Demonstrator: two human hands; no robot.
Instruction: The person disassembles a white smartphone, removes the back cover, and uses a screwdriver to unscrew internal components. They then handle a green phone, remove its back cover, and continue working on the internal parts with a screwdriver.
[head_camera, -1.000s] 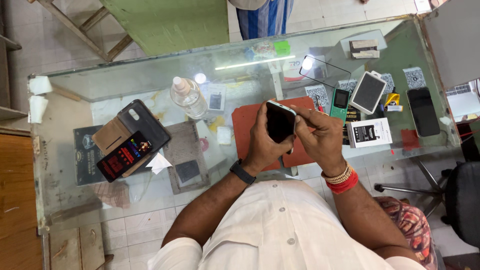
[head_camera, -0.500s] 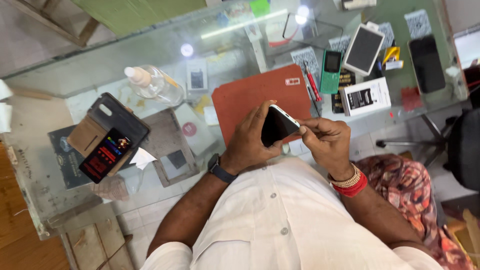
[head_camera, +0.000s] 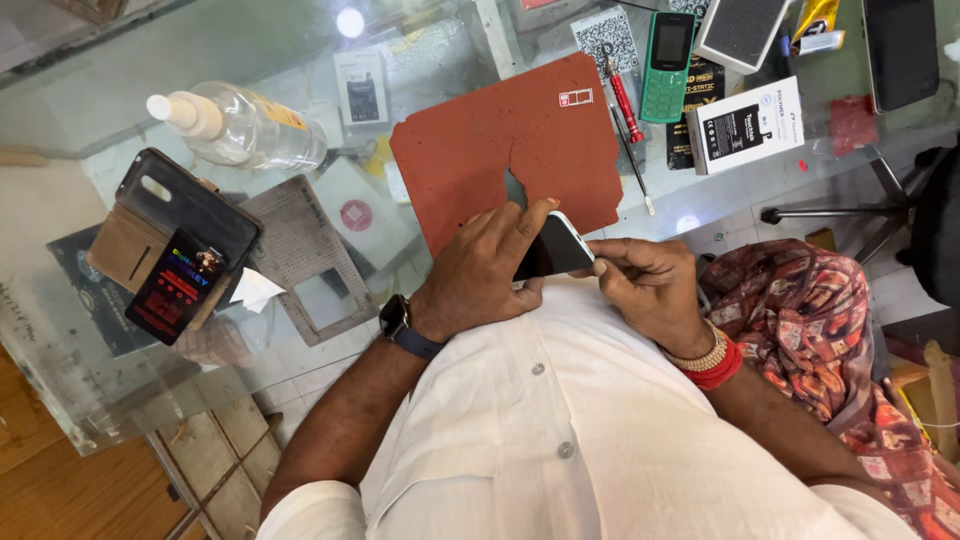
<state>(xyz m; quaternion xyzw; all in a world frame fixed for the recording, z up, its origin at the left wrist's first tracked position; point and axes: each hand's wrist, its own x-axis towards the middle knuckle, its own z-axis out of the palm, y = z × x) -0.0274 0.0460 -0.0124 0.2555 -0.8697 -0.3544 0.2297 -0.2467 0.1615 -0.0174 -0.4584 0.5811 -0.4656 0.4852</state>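
I hold a dark-screened smartphone (head_camera: 556, 250) with a pale edge close to my body, just below a red-brown work mat (head_camera: 520, 140). My left hand (head_camera: 480, 270), with a dark watch at the wrist, wraps the phone from the left with fingers across its screen. From the right, my right hand (head_camera: 650, 285), wearing red and beaded bracelets, pinches the phone's right end. Both hands are shut on the phone.
On the glass table (head_camera: 90, 200) lie a clear spray bottle (head_camera: 240, 125), a brown wallet phone case (head_camera: 165, 255), a grey stencil frame (head_camera: 305, 255), a green keypad phone (head_camera: 668, 65), a red-handled screwdriver (head_camera: 623, 100), a white box (head_camera: 745, 125) and a black phone (head_camera: 900, 50).
The view has swung and closed in. My hands with the phone have drawn off the red-brown mat toward my body, and my left fingers now lie across the screen.
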